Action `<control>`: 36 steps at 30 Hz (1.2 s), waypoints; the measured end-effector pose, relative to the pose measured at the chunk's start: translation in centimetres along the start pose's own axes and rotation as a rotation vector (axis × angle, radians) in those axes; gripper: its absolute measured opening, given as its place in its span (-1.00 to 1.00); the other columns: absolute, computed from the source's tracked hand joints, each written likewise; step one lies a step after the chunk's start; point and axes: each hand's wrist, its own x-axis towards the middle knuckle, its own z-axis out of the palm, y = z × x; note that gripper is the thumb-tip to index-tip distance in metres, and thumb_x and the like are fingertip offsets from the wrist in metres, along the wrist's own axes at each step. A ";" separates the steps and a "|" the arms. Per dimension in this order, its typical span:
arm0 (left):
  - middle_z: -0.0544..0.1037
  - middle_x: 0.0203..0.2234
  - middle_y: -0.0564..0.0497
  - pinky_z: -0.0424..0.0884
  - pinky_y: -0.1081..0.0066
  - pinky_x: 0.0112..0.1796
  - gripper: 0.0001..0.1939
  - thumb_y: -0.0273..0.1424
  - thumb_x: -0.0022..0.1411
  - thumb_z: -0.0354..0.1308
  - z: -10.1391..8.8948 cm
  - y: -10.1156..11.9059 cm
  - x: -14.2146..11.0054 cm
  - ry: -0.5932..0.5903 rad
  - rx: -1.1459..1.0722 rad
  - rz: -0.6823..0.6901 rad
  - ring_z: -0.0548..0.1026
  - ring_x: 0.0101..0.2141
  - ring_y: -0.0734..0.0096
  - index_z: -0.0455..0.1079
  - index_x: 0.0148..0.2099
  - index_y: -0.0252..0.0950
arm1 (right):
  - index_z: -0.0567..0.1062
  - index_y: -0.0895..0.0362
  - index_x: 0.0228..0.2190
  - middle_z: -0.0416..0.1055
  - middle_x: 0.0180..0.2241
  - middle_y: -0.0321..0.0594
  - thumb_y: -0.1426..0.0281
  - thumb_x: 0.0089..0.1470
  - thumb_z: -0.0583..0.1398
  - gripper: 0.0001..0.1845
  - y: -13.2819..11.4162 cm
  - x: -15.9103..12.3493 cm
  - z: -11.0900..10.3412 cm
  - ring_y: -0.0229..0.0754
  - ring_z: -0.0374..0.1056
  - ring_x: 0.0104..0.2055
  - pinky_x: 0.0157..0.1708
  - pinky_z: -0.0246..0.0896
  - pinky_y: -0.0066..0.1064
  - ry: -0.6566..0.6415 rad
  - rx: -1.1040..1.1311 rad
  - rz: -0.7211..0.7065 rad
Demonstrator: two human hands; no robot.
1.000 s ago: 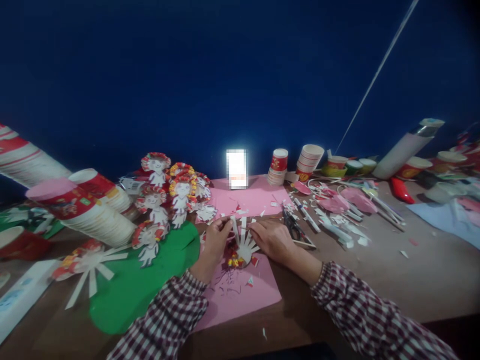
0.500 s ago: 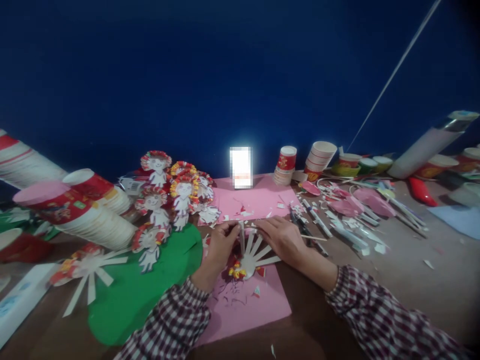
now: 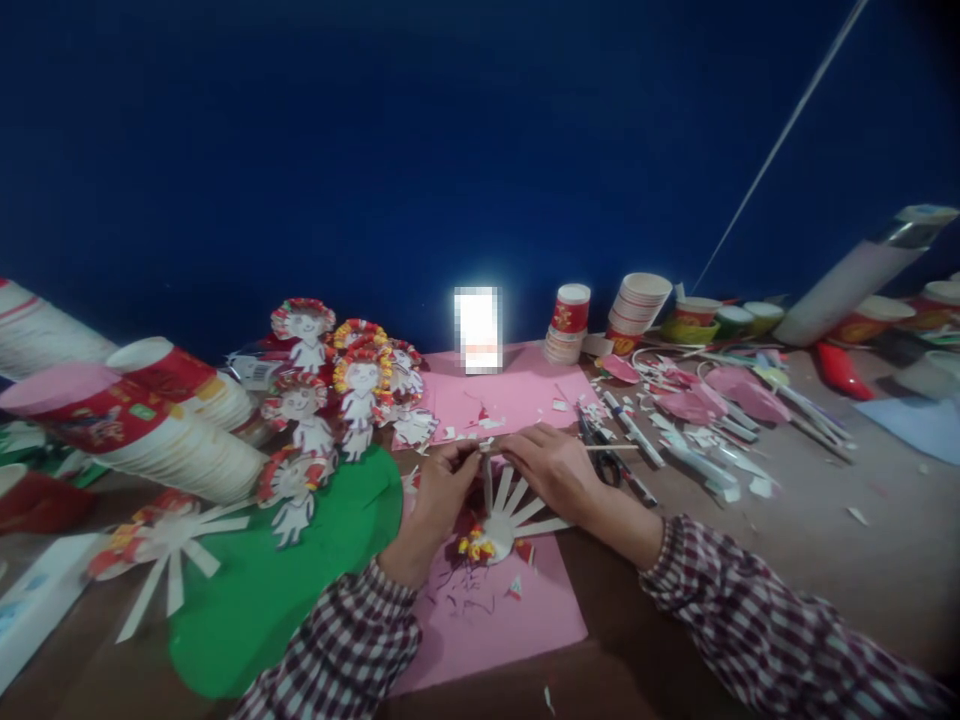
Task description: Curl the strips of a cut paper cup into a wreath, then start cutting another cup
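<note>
A paper cup cut into strips (image 3: 501,528), fanned out like rays, lies over a pink sheet (image 3: 525,620). Curled red and yellow bits edge its lower left side. My left hand (image 3: 442,485) pinches the far end of one upright white strip between thumb and fingers. Just to the right, my right hand (image 3: 559,470) is closed on a thin wooden stick (image 3: 619,448), which pokes out past the hand's right side. The fingertips of both hands nearly meet at the strip's end, where the stick's tip is hard to make out.
Paper figures with frilled heads (image 3: 362,385) stand beside a green sheet (image 3: 300,590). Stacked paper cups (image 3: 172,440) lean at left. Another cut cup (image 3: 169,535) lies near them. Pens (image 3: 634,430), scraps and a red object (image 3: 844,370) are on the right; a blurred bright panel (image 3: 478,330) stands behind.
The stick behind my right hand has swung up to lie nearly level. My hands keep their hold on the strip and stick. The whole view has shifted slightly.
</note>
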 end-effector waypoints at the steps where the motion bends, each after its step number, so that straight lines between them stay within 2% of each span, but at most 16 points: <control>1: 0.55 -0.46 0.02 0.38 0.51 -0.46 -0.74 -0.31 -0.06 0.28 0.0 0.0 0.0 -0.001 -0.007 -0.004 0.44 -0.52 0.51 0.49 -0.27 -0.31 | 0.45 0.10 -0.24 0.43 -0.35 -0.20 0.39 0.22 0.05 -0.82 0.0 0.0 0.0 -0.22 0.29 -0.25 -0.26 0.13 -0.46 0.004 -0.003 0.005; 7: 0.50 -0.58 0.08 0.32 0.54 -0.57 -0.72 -0.30 -0.06 0.28 0.1 -0.2 -0.2 -0.024 -0.029 -0.065 0.38 -0.62 0.56 0.47 -0.27 -0.33 | 0.44 0.09 -0.23 0.43 -0.35 -0.22 0.37 0.22 0.05 -0.82 0.3 -0.1 0.0 -0.23 0.28 -0.28 -0.28 0.12 -0.46 -0.003 -0.002 0.010; 14: 0.45 -0.67 0.12 0.32 0.50 -0.66 -0.68 -0.28 -0.04 0.27 0.2 0.1 -0.5 -0.084 -0.062 -0.135 0.37 -0.70 0.51 0.44 -0.21 -0.31 | 0.44 0.08 -0.20 0.44 -0.33 -0.22 0.41 0.21 0.07 -0.83 0.6 -0.1 0.3 -0.24 0.29 -0.26 -0.25 0.13 -0.45 -0.017 0.006 0.003; 18: 0.52 -0.59 0.06 0.37 0.49 -0.60 -0.67 -0.26 -0.06 0.30 0.3 0.4 -0.7 -0.076 -0.072 -0.139 0.43 -0.64 0.49 0.46 -0.22 -0.31 | 0.44 0.07 -0.20 0.44 -0.33 -0.23 0.41 0.20 0.08 -0.83 0.6 0.0 0.3 -0.24 0.29 -0.26 -0.25 0.15 -0.45 -0.005 0.018 -0.001; 22: 0.55 -0.49 0.02 0.39 0.53 -0.51 -0.71 -0.27 -0.04 0.30 0.2 0.2 -0.5 -0.032 -0.053 -0.081 0.45 -0.55 0.52 0.49 -0.26 -0.32 | 0.44 0.07 -0.20 0.45 -0.34 -0.23 0.42 0.19 0.08 -0.83 0.5 0.1 0.3 -0.23 0.30 -0.26 -0.25 0.16 -0.43 -0.009 0.029 -0.005; 28: 0.55 -0.47 0.01 0.40 0.53 -0.45 -0.71 -0.27 -0.06 0.31 0.1 -0.3 -0.3 -0.026 -0.038 -0.082 0.46 -0.49 0.50 0.51 -0.27 -0.32 | 0.45 0.11 -0.20 0.47 -0.32 -0.18 0.37 0.22 0.04 -0.79 0.4 0.1 0.4 -0.20 0.33 -0.25 -0.23 0.20 -0.40 0.017 0.066 0.009; 32: 0.55 -0.48 0.01 0.39 0.52 -0.48 -0.72 -0.26 -0.04 0.30 0.1 -0.6 -0.3 -0.015 -0.012 -0.067 0.43 -0.53 0.51 0.52 -0.27 -0.30 | 0.41 0.12 -0.07 0.48 -0.17 -0.15 0.44 0.21 0.04 -0.72 0.4 0.2 0.4 -0.19 0.35 -0.14 -0.12 0.24 -0.36 0.013 0.134 -0.034; 36: 0.56 -0.49 0.02 0.39 0.52 -0.48 -0.75 -0.26 -0.02 0.28 0.1 -0.5 -0.3 -0.019 0.031 -0.054 0.43 -0.53 0.50 0.53 -0.28 -0.28 | 0.43 0.13 -0.08 0.48 -0.12 -0.17 0.48 0.18 0.06 -0.71 0.4 0.1 0.3 -0.20 0.37 -0.10 -0.07 0.26 -0.34 0.023 0.190 -0.066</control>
